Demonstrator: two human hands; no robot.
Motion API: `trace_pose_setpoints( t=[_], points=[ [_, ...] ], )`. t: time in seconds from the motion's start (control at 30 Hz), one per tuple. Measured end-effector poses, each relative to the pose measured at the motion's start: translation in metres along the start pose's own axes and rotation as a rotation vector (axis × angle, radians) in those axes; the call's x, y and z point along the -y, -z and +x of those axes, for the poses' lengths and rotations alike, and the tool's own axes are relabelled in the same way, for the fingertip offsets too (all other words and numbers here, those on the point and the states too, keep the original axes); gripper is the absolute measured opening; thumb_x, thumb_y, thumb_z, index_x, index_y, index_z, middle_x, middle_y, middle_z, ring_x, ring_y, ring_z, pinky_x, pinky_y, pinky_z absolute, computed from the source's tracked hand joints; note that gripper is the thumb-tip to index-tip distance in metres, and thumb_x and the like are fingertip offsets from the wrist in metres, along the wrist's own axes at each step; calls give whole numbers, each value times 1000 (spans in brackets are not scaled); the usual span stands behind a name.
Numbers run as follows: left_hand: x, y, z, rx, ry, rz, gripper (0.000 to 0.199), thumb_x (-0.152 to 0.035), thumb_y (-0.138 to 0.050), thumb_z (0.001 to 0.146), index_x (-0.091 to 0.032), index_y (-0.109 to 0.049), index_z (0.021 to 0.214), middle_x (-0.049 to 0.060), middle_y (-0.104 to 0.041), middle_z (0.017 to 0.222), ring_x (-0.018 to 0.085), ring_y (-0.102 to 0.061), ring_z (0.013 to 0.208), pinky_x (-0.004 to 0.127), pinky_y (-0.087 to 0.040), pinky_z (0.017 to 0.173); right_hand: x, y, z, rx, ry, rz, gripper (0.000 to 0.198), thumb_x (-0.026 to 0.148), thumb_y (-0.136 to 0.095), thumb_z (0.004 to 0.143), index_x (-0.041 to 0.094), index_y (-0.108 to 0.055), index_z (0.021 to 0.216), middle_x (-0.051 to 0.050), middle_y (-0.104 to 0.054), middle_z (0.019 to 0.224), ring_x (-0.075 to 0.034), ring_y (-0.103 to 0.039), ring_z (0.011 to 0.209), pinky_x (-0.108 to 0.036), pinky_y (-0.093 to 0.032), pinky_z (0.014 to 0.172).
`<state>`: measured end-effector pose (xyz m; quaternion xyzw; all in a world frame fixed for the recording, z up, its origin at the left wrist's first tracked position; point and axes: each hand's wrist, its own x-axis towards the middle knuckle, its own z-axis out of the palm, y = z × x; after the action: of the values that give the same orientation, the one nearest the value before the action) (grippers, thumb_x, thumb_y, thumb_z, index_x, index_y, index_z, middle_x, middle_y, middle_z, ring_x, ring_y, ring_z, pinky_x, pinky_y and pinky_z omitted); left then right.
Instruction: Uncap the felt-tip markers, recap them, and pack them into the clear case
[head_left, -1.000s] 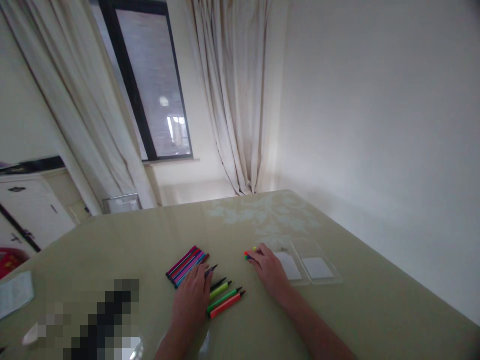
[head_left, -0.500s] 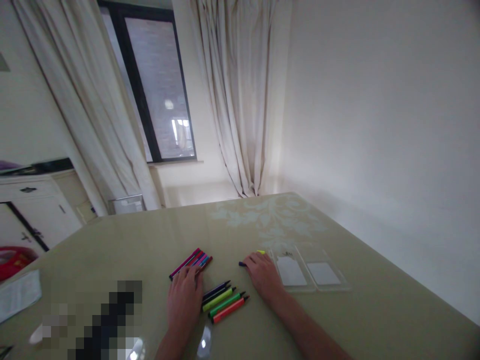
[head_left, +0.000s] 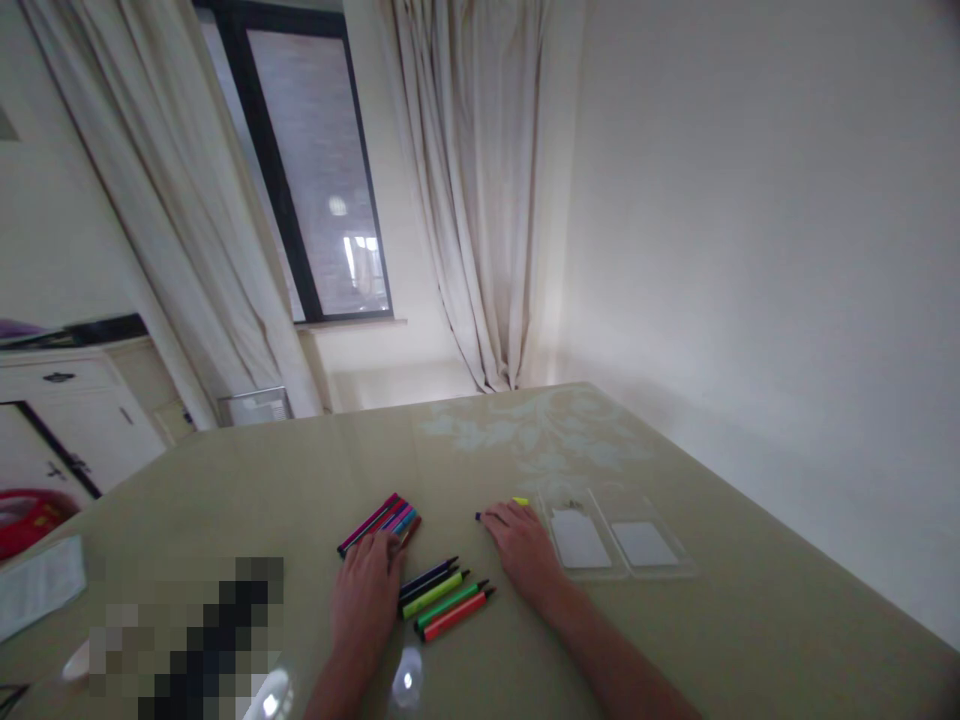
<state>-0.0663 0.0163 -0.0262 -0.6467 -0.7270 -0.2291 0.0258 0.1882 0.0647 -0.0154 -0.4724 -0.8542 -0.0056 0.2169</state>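
My left hand [head_left: 367, 580] rests on the near end of a bundle of felt-tip markers [head_left: 386, 515] in pink, red, purple and blue, its fingers curled over them. Beside that hand lies a loose row of uncapped-looking markers with dark tips: dark ones [head_left: 429, 577], a yellow-green one [head_left: 435, 593], a green one [head_left: 451, 606] and a red-orange one [head_left: 455, 616]. My right hand [head_left: 521, 545] is closed low over the table, and the dark end of a marker [head_left: 478, 517] sticks out at its fingertips. A yellow piece [head_left: 520, 501] shows just past its knuckles, mostly hidden.
An opened clear plastic case [head_left: 630, 574] with white inserts lies right of my right hand. On the table [head_left: 262, 490], a pale packet [head_left: 41, 585] sits at the far left, near blurred-out items. A wall runs along the right, curtains and a window behind.
My right hand has shifted very slightly up and left, and less of the dark marker end shows. My left hand stays on the bundle. The view has moved a little.
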Motion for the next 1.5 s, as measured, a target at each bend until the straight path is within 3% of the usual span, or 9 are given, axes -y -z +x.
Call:
trace_pose_setpoints(
  t=[0.23, 0.33, 0.6, 0.67, 0.77, 0.9, 1.13, 1.3, 1.5],
  points=[
    [-31, 8, -3, -82, -289, -318, 25, -33, -47, 100, -26, -71, 102, 7, -70, 104, 24, -65, 101, 40, -52, 93, 15, 12, -10, -151, 86, 203, 34, 29, -56, 102, 25, -59, 136, -7, -70, 123, -23, -61, 114, -38, -44, 104],
    [-46, 12, -11, -50, -378, -415, 32, -36, -39, 104, -25, -69, 102, 8, -68, 104, 21, -66, 95, 33, -54, 88, 16, 13, -13, -135, 134, 235, 22, 29, -55, 103, 25, -68, 121, -5, -74, 108, -21, -66, 103, -34, -47, 97],
    [-47, 5, -22, 139, -247, -77, 38, -39, -36, 105, -27, -65, 83, 1, -73, 80, 17, -70, 72, 23, -46, 61, 9, 22, -13, -33, 293, 198, 16, 30, -59, 101, 28, -74, 106, 0, -78, 95, -17, -68, 92, -28, -46, 89],
    [-39, 6, -19, 106, -155, -38, 37, -37, -34, 104, -27, -67, 89, 3, -76, 87, 19, -72, 78, 25, -47, 63, -5, 30, -12, -84, 234, 204, 19, 27, -56, 103, 28, -75, 107, -1, -78, 99, -18, -68, 96, -30, -46, 90],
    [-25, 8, -12, 9, -34, -72, 41, -34, -27, 105, -24, -66, 99, 8, -76, 99, 22, -72, 86, 29, -50, 69, -29, 40, -12, -189, 7, 213, 23, 26, -53, 103, 25, -76, 109, -4, -77, 103, -20, -68, 96, -32, -48, 89],
    [-19, 3, -7, -30, -106, -201, 36, -37, -31, 104, -23, -63, 94, 8, -72, 98, 24, -68, 94, 37, -51, 85, -37, 41, -12, -146, -180, 143, 21, 23, -57, 99, 25, -77, 102, -5, -72, 100, -21, -67, 93, -30, -50, 82],
    [-14, -11, -4, 18, -129, -332, 35, -39, -39, 101, -22, -67, 91, 7, -71, 97, 23, -67, 93, 38, -54, 87, -29, 34, -12, 24, -259, -4, 16, 14, -62, 92, 24, -75, 92, -6, -72, 97, -23, -67, 91, -33, -47, 82],
    [8, -9, 3, -150, -19, -120, 36, -35, -40, 98, -20, -69, 113, 11, -70, 113, 28, -64, 109, 46, -49, 101, -30, 30, -12, 20, -255, -59, 15, 16, -59, 95, 22, -73, 92, -7, -73, 98, -24, -67, 93, -35, -46, 84],
    [21, -5, 3, -52, 15, 62, 27, -34, -47, 96, -22, -69, 107, 9, -72, 104, 27, -65, 101, 42, -52, 94, -30, 24, -9, 16, -267, -99, 16, 16, -57, 96, 21, -72, 98, -8, -71, 102, -25, -66, 98, -37, -47, 86]
  ],
)
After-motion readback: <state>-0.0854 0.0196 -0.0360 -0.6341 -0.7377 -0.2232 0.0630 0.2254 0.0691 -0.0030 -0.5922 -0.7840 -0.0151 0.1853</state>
